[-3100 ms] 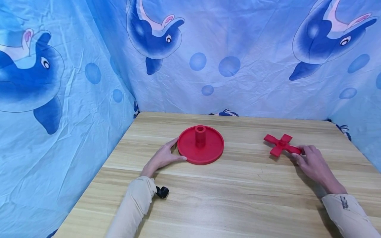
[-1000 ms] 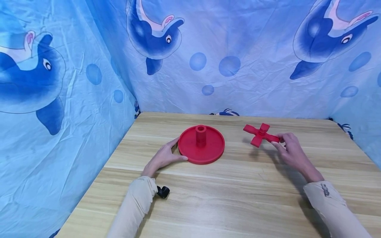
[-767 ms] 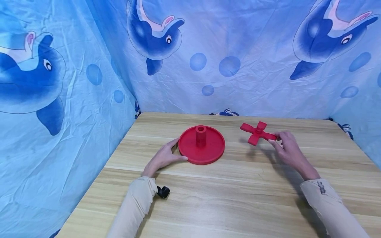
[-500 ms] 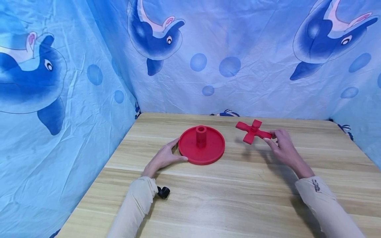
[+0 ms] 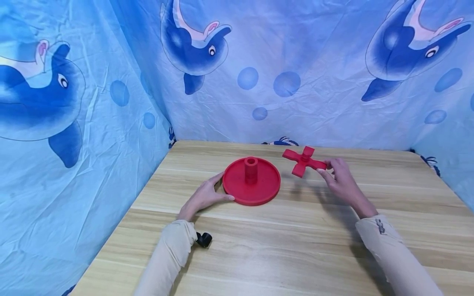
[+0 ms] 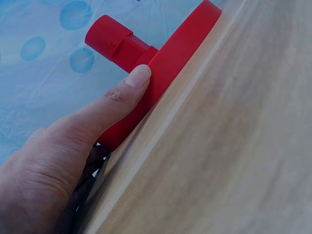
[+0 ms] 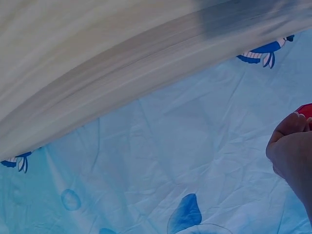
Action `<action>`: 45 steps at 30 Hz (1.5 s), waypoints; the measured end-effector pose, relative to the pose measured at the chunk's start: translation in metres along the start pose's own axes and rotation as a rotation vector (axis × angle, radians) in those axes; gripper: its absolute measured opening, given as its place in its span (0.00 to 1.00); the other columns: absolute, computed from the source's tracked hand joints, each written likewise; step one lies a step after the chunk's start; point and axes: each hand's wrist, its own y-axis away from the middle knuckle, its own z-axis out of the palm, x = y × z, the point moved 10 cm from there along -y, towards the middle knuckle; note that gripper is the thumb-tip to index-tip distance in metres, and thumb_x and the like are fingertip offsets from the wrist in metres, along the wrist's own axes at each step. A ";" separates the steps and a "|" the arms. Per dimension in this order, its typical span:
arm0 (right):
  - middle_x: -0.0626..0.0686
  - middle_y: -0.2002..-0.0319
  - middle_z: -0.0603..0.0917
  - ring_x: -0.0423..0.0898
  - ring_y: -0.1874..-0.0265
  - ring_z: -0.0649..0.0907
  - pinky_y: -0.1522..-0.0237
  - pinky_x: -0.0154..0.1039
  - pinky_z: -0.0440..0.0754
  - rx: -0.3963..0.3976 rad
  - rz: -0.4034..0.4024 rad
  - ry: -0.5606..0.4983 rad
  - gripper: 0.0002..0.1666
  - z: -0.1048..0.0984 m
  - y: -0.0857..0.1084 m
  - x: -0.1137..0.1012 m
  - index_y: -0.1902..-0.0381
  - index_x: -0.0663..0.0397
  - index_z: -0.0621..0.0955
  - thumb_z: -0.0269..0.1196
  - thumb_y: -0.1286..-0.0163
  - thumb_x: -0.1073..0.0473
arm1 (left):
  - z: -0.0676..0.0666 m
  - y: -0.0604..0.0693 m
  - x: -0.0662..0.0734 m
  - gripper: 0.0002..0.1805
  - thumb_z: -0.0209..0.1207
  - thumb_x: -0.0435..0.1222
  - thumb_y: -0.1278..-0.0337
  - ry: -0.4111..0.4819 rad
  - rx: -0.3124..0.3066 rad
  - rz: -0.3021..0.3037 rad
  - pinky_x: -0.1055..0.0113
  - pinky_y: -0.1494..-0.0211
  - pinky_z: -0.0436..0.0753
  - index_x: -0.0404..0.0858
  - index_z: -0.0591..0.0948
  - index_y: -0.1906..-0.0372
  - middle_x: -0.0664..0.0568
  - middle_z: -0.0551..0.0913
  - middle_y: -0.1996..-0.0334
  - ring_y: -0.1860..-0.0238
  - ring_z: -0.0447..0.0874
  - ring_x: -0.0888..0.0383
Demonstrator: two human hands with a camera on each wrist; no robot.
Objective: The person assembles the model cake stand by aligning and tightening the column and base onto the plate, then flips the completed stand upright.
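A red round base (image 5: 237, 188) with a raised rim and an upright hollow post (image 5: 251, 170) sits flat on the table. Around its left side, my left hand (image 5: 204, 196) holds the rim, thumb at the front and fingers behind. The left wrist view shows the thumb of that hand (image 6: 73, 131) pressed on the rim, beside the post marked 35. To the right, my right hand (image 5: 342, 181) pinches one arm of a red four-armed cross piece (image 5: 304, 160) with a small hub, raised above the table. Only a sliver of the red cross piece (image 7: 306, 110) shows in the right wrist view.
The wooden table (image 5: 259, 250) has blue dolphin-print cloth (image 5: 314, 119) behind it and along both sides. A small black object (image 5: 204, 239) sticks out at the left sleeve's cuff. Bare wood lies between the base and the right hand.
My right hand has lifted the cross piece off the right side and carried it left, nearer the round base. The left hand and the base have stayed in place.
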 end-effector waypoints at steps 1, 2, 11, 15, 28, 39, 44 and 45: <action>0.67 0.56 0.76 0.61 0.53 0.71 0.57 0.50 0.70 -0.002 0.001 -0.002 0.17 0.001 -0.001 -0.001 0.48 0.76 0.77 0.66 0.28 0.69 | 0.000 0.000 0.000 0.62 0.76 0.67 0.61 0.000 0.000 0.002 0.43 0.30 0.73 0.52 0.62 0.18 0.54 0.69 0.25 0.25 0.63 0.49; 0.66 0.55 0.76 0.61 0.53 0.71 0.56 0.50 0.70 -0.002 -0.001 -0.003 0.16 0.002 -0.002 -0.002 0.48 0.76 0.77 0.66 0.28 0.68 | 0.000 0.000 0.000 0.62 0.76 0.67 0.61 -0.002 0.001 0.003 0.43 0.30 0.73 0.52 0.62 0.18 0.54 0.68 0.25 0.25 0.63 0.49; 0.66 0.56 0.77 0.59 0.54 0.71 0.57 0.53 0.71 0.024 -0.050 -0.037 0.15 0.009 -0.009 -0.015 0.49 0.76 0.78 0.67 0.29 0.71 | 0.000 0.001 0.002 0.62 0.77 0.64 0.59 0.012 -0.005 0.002 0.42 0.29 0.70 0.50 0.62 0.18 0.54 0.68 0.24 0.25 0.62 0.49; 0.66 0.56 0.77 0.59 0.55 0.72 0.57 0.52 0.72 0.025 -0.058 -0.041 0.16 0.012 -0.012 -0.021 0.49 0.76 0.78 0.67 0.30 0.71 | 0.000 0.002 0.002 0.62 0.77 0.64 0.59 0.010 -0.006 0.002 0.41 0.28 0.69 0.50 0.61 0.18 0.53 0.67 0.24 0.24 0.62 0.48; 0.67 0.56 0.77 0.60 0.55 0.72 0.58 0.53 0.72 0.031 -0.097 -0.066 0.15 0.022 -0.019 -0.033 0.50 0.76 0.78 0.67 0.30 0.71 | 0.000 0.001 0.003 0.62 0.77 0.63 0.58 0.003 -0.009 0.002 0.43 0.28 0.69 0.49 0.61 0.18 0.53 0.67 0.24 0.24 0.61 0.49; 0.66 0.57 0.79 0.60 0.54 0.74 0.58 0.58 0.75 0.029 -0.127 -0.094 0.14 0.033 -0.027 -0.050 0.49 0.75 0.80 0.66 0.30 0.71 | 0.001 -0.001 -0.001 0.62 0.77 0.65 0.59 -0.004 -0.007 -0.010 0.42 0.28 0.70 0.51 0.62 0.18 0.53 0.67 0.24 0.24 0.62 0.49; 0.66 0.58 0.79 0.60 0.54 0.75 0.58 0.54 0.75 0.028 -0.111 -0.136 0.14 0.037 -0.030 -0.057 0.48 0.76 0.80 0.65 0.28 0.70 | 0.001 -0.001 -0.001 0.62 0.76 0.65 0.59 -0.005 -0.007 -0.012 0.42 0.28 0.69 0.51 0.62 0.18 0.53 0.67 0.24 0.24 0.61 0.48; 0.66 0.57 0.79 0.59 0.54 0.75 0.57 0.52 0.76 0.024 -0.103 -0.146 0.14 0.038 -0.031 -0.058 0.48 0.76 0.80 0.65 0.27 0.69 | 0.001 -0.001 0.000 0.62 0.77 0.64 0.59 -0.002 -0.005 -0.012 0.42 0.28 0.69 0.50 0.62 0.18 0.53 0.67 0.24 0.24 0.61 0.48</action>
